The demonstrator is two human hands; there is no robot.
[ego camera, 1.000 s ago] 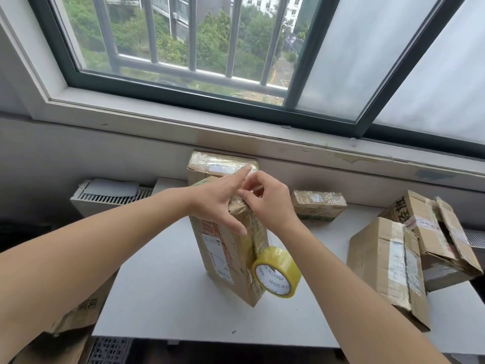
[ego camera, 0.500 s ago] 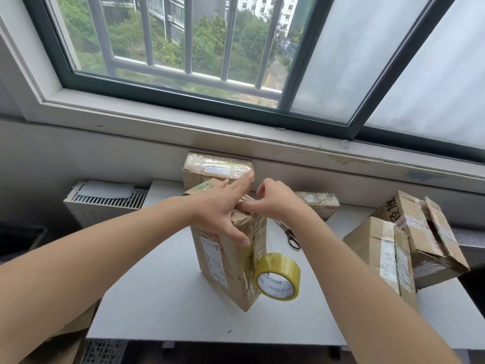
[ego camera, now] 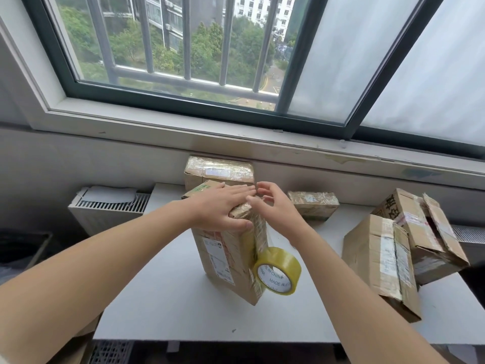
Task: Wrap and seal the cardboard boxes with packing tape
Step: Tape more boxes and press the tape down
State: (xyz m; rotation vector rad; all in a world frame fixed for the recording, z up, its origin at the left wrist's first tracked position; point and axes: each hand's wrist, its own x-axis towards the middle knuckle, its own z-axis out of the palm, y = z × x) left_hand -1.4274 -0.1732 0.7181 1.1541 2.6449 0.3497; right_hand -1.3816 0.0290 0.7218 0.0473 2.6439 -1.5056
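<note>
Lifted off box top: right hand (ego camera: 275, 210), loose, empty | left hand (ego camera: 220, 206) flat atop creased upright cardboard box (ego camera: 225, 258) | glossy yellow tape roll (ego camera: 285, 258) at its 4 o'clock

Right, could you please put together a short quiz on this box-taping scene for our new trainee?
1. True or false: the tape roll lies flat on the table, well apart from the upright box.
2. Which of the hands lies flat on top of the upright box? A. left hand B. right hand C. neither
3. Fill in: the box with open flaps stands on the upright box's ____ side.
Key: 1 false: the roll is on edge against the box, joined to it by a strip of tape. 2 A. 3 right.
</note>
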